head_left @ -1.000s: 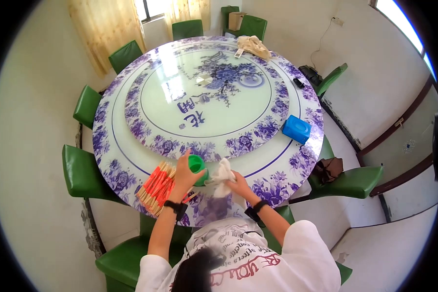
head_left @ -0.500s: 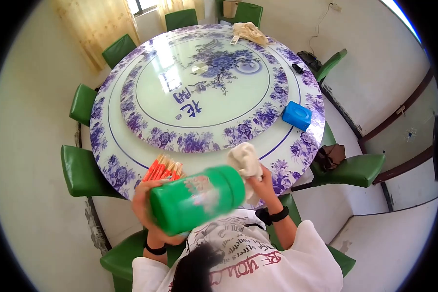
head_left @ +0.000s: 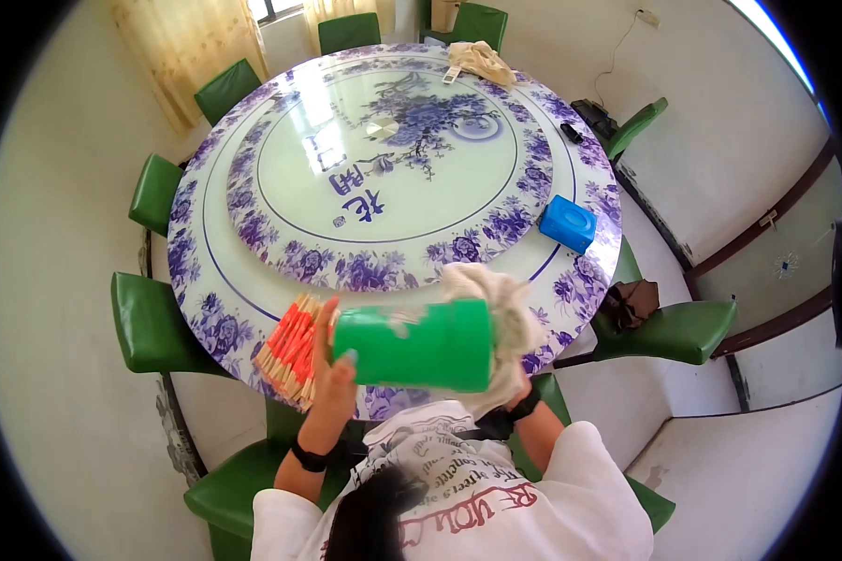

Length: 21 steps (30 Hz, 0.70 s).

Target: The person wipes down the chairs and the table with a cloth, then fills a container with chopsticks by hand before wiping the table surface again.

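Observation:
A green cylindrical container [head_left: 412, 348] lies on its side in the air above the table's near edge. My left hand [head_left: 335, 379] grips its left end, fingers wrapped round it. At the other end a cream cloth [head_left: 510, 323] covers the container's end and bunches up behind it. My right hand [head_left: 517, 393] is at the cloth, its fingers mostly hidden by the cloth. Just left of my left hand, a pile of chopsticks [head_left: 293, 346] in red wrappers lies on the table.
The round floral table [head_left: 220, 294] carries a raised turntable [head_left: 346, 266]. On its right sit a blue box [head_left: 569, 224] and a small black object [head_left: 572, 133]; a beige cloth bag [head_left: 482, 62] lies at the far side. Green chairs [head_left: 145, 323] stand around it.
The container has turned from slanted to nearly level and shifted right. The cloth now spreads over its right end, and my right hand has gone lower behind it. More chopsticks are uncovered.

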Available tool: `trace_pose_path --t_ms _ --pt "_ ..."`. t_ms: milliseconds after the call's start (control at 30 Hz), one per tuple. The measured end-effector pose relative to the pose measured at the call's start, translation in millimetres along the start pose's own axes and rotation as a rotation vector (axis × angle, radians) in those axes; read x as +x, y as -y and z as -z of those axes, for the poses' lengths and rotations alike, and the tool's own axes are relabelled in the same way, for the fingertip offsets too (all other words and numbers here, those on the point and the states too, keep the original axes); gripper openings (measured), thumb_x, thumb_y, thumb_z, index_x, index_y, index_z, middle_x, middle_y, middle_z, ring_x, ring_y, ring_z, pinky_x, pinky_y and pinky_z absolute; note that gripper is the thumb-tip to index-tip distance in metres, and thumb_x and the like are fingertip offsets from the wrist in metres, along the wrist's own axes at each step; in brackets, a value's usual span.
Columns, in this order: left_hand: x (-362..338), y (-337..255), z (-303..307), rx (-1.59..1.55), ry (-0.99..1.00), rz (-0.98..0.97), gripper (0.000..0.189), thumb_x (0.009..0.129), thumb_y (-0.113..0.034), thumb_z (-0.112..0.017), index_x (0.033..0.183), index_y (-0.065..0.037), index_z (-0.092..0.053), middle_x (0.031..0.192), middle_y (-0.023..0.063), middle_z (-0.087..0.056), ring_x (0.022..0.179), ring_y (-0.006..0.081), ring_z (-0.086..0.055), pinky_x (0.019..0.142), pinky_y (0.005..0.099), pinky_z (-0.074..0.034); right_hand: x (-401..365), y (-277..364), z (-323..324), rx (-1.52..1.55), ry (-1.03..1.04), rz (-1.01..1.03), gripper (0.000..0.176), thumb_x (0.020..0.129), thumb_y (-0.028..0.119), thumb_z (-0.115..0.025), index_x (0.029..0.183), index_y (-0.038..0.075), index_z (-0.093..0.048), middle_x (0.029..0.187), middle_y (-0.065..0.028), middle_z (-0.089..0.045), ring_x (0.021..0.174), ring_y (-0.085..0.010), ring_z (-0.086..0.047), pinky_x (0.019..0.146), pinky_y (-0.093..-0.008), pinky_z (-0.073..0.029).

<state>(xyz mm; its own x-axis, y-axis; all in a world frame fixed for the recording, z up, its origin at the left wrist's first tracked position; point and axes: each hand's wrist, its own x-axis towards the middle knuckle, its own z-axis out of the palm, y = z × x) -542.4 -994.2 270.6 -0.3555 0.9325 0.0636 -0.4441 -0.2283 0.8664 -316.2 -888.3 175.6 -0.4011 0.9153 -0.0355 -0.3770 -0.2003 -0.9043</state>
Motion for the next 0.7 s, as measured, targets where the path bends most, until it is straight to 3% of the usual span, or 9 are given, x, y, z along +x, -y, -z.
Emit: trace_pose_path --t_ms 67,167,200,333,433,567,667,700 --pt "6 -1 11 -0.076 -0.122 -0.001 0.083 0.075 -0.02 -0.072 0.143 -0.007 -0.026 0.12 0.009 -0.047 0.111 0.0201 -0.049 0.092 0.0332 -0.044 -9 7 35 -0.05 -0.107 0.035 0.045 0.098 0.028 -0.045 0.137 0.007 -0.035 0.131 -0.0097 -0.047 0.116 -0.0208 -0.05 0.095 -0.0333 -0.045" --pt "27 42 44 0.709 -0.21 -0.225 0.084 0.073 -0.031 -0.077 0.139 -0.005 -0.032 0.119 0.0102 -0.048 0.111 0.0243 -0.049 0.094 0.0376 -0.043 -20 8 81 -0.123 -0.231 0.068 0.046 0.098 0.03 -0.043 0.137 0.007 -0.034 0.132 -0.0094 -0.046 0.117 -0.0209 -0.049 0.096 -0.0337 -0.044" --pt "38 71 56 1.004 -0.226 -0.37 0.088 0.069 -0.039 -0.08 0.136 -0.004 -0.036 0.12 0.0149 -0.047 0.113 0.0298 -0.048 0.096 0.0406 -0.041 -23 6 93 -0.133 -0.259 0.075 0.047 0.098 0.031 -0.043 0.138 0.008 -0.034 0.133 -0.0092 -0.045 0.118 -0.021 -0.049 0.096 -0.0338 -0.044" --pt "55 139 50 1.006 -0.041 -0.111 0.089 0.068 -0.04 -0.08 0.137 -0.004 -0.036 0.125 0.0201 -0.043 0.117 0.0348 -0.044 0.099 0.0425 -0.037 -29 -7 124 -0.171 -0.303 0.092 0.048 0.099 0.034 -0.041 0.139 0.009 -0.033 0.135 -0.0087 -0.044 0.119 -0.0211 -0.047 0.098 -0.0342 -0.043" --pt "62 171 53 1.069 0.011 -0.168 0.095 0.068 -0.04 -0.08 0.14 -0.005 -0.031 0.126 0.0208 -0.042 0.119 0.0367 -0.042 0.101 0.0432 -0.035 -36 -16 142 -0.196 -0.314 0.099 0.049 0.099 0.037 -0.04 0.139 0.009 -0.032 0.136 -0.0084 -0.042 0.12 -0.0213 -0.046 0.099 -0.0346 -0.042" --pt "48 158 60 1.094 0.203 -0.284 0.101 0.066 -0.038 -0.08 0.143 -0.002 -0.024 0.13 0.023 -0.039 0.121 0.0389 -0.04 0.105 0.0444 -0.031 -53 -27 161 -0.206 -0.313 0.078 0.051 0.1 0.04 -0.038 0.14 0.01 -0.031 0.138 -0.0079 -0.041 0.122 -0.0214 -0.045 0.1 -0.035 -0.041" --pt "23 156 108 1.249 0.247 -0.235 0.095 0.066 -0.033 -0.081 0.139 0.0 -0.03 0.128 0.0232 -0.041 0.119 0.0407 -0.04 0.103 0.0458 -0.031 -54 -23 153 -0.139 -0.306 0.037 0.049 0.1 0.039 -0.038 0.139 0.01 -0.033 0.132 -0.0076 -0.044 0.116 -0.0201 -0.047 0.096 -0.0334 -0.043" --pt "12 153 127 1.36 0.163 -0.192 0.087 0.066 -0.031 -0.081 0.134 -0.001 -0.035 0.127 0.0228 -0.043 0.118 0.0408 -0.041 0.102 0.0457 -0.033 -53 -24 152 -0.108 -0.338 0.056 0.046 0.1 0.036 -0.04 0.137 0.009 -0.035 0.127 -0.0079 -0.047 0.111 -0.0191 -0.049 0.092 -0.0321 -0.045"
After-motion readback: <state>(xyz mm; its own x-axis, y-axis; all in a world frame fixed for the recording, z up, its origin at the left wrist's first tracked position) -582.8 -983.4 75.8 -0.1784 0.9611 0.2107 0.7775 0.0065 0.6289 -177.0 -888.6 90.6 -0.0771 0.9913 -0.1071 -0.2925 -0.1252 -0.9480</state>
